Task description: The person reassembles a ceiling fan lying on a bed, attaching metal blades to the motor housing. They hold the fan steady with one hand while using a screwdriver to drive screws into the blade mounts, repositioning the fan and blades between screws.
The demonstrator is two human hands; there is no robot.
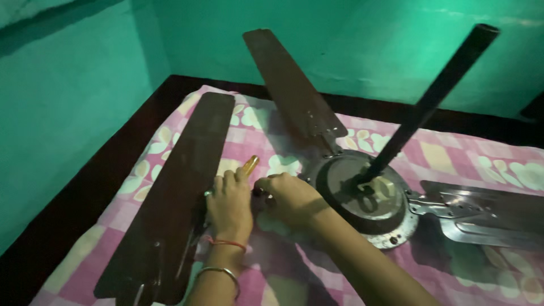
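Observation:
A dark brown ceiling fan lies on a pink patterned cloth [453,156]. Its round metal motor housing [368,198] sits in the middle with a black down rod [430,96] rising to the upper right. My left hand [229,207] grips a screwdriver with a yellow handle [250,164] beside the loose brown blade [175,192] at the left. My right hand [289,198] rests with curled fingers at the motor's left edge, close to the left hand. What the fingertips hold is hidden. A second blade [289,85] points up and back. A third blade [487,215] extends right.
Green walls [68,85] enclose the corner at the left and back. A dark wooden edge [90,187] borders the cloth on the left and far side. Bangles and a red thread circle my left wrist [224,272].

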